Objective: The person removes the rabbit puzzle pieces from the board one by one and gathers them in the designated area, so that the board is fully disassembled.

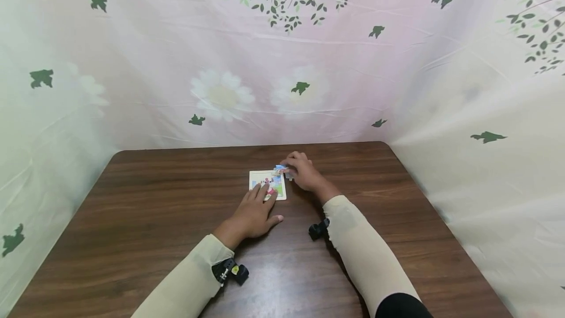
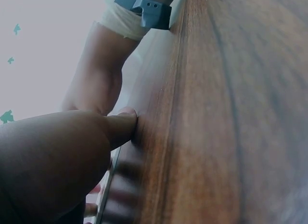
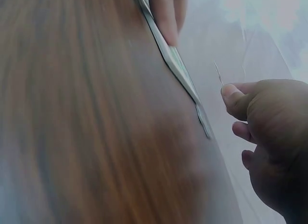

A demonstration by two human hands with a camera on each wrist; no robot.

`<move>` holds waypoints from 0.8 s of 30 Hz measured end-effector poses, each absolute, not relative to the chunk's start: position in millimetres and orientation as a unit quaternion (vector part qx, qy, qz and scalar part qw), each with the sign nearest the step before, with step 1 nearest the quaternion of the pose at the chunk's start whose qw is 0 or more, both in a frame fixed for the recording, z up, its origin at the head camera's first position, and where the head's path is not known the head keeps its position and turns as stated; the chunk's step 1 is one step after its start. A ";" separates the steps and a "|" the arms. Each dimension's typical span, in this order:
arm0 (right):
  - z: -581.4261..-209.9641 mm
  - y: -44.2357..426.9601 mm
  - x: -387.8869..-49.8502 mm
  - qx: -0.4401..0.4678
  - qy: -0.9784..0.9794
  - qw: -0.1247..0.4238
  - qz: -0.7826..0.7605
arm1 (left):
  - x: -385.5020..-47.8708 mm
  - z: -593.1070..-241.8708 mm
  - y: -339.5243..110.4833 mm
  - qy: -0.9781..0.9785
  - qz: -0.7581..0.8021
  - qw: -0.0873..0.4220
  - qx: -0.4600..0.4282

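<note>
A small picture puzzle (image 1: 267, 173) with a pale frame and a cartoon figure lies flat on the table. My left hand (image 1: 253, 212) rests on its near edge with fingers spread and fairly straight. At the puzzle's upper right corner, my right hand (image 1: 304, 173) pinches a thin puzzle piece (image 3: 218, 73) between thumb and finger. The right wrist view shows that piece edge-on, raised above the table. Another flat piece (image 3: 203, 122) lies beside the frame, partly under the right hand in the head view. The held piece's picture is mostly hidden by the fingers.
The brown wood-grain table (image 1: 154, 210) stretches around both hands. Behind it and at the sides hangs a pale cloth (image 1: 154, 87) printed with leaves, birds and flowers. Each wrist wears a small black camera, such as the left wrist's camera (image 1: 238, 274).
</note>
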State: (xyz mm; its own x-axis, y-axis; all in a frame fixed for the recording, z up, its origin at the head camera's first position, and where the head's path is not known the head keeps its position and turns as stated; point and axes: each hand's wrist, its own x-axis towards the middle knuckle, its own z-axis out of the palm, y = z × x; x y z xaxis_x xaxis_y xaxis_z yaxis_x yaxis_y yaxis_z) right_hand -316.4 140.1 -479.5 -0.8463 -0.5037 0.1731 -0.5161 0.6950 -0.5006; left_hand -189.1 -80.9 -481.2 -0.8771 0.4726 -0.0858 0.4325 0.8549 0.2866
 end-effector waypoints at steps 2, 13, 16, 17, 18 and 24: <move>-479.2 146.9 -316.4 0.270 -0.922 0.015 0.277 | -189.8 -481.8 -81.1 0.959 0.131 0.077 0.238; -480.4 177.5 -314.4 0.248 -0.925 0.012 0.287 | -187.9 -478.2 -80.9 0.961 0.114 0.066 0.242; -482.7 182.9 -314.0 0.240 -0.926 0.006 0.291 | -188.1 -478.1 -81.1 0.960 0.119 0.067 0.243; -483.1 184.5 -313.3 0.236 -0.927 0.004 0.291 | -188.2 -478.1 -81.2 0.960 0.119 0.066 0.245; -483.5 185.9 -312.8 0.235 -0.928 0.004 0.290 | -188.5 -478.4 -81.2 0.960 0.121 0.068 0.245; -485.7 191.7 -311.7 0.228 -0.929 0.005 0.293 | -189.3 -481.7 -81.0 0.958 0.125 0.071 0.248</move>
